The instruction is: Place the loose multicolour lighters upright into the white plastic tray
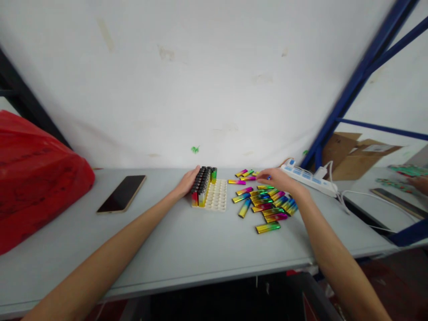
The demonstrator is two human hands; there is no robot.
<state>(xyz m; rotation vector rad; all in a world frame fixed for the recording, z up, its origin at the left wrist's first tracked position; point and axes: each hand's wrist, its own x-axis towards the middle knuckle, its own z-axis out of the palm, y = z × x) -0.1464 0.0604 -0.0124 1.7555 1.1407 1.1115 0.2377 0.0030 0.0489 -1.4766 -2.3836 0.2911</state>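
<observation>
A cream tray [216, 196] with rows of holes stands mid-table, its left part filled with upright, shiny lighters [202, 196] with black tops. My left hand [189, 183] is closed around the tray's left side, its fingertips at the back corner; some fingers are hidden behind the lighters. To the tray's right lies a loose pile of metallic lighters [262, 200] in yellow, green, pink and blue. My right hand [276, 178] bends over the pile's far edge, fingers curled beside a pink lighter [248, 179]. A small blue spot shows at its fingers; what they hold is unclear.
A phone [123, 194] lies on the left, beside a red plastic bag [40, 178]. A white power strip [309, 179] with cables sits behind my right forearm. Blue shelf posts [347, 93], cardboard boxes [354, 154] and another person's hand [420, 183] are at the right.
</observation>
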